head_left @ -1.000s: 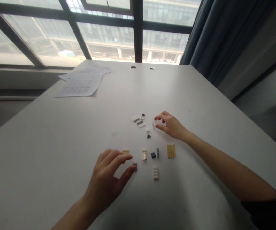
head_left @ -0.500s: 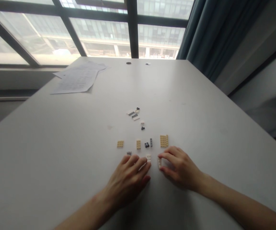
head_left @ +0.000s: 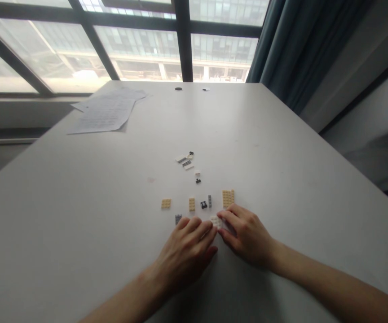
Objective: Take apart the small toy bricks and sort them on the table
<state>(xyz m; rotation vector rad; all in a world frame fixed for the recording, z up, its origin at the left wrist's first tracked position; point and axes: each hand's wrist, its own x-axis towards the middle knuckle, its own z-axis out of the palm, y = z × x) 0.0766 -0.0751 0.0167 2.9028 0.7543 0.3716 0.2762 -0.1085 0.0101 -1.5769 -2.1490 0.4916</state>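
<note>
Two white toy building bricks (head_left: 216,221) lie side by side on the table, close enough that I cannot make out a gap. My right hand (head_left: 244,231) pinches the right brick between thumb and index finger. From the left, the fingertips of my left hand (head_left: 192,244) press on the other white brick, partly covering it. Just beyond my left knuckles is a grey piece (head_left: 178,219), its near end hidden. Past the hands are a tan plate (head_left: 191,204), a black piece (head_left: 204,205), a grey strip (head_left: 209,201) and tan plates set together (head_left: 228,198).
Another tan plate (head_left: 166,203) lies to the left. Farther off are a small black piece (head_left: 198,181) and a loose group of white and grey strips (head_left: 186,163). Printed papers (head_left: 103,114) rest at the white table's (head_left: 281,175) far left, before the window.
My right hand has moved left with its white brick, bringing it up against the other one. The view has shifted slightly, and more of the grey piece by my left hand shows.
</note>
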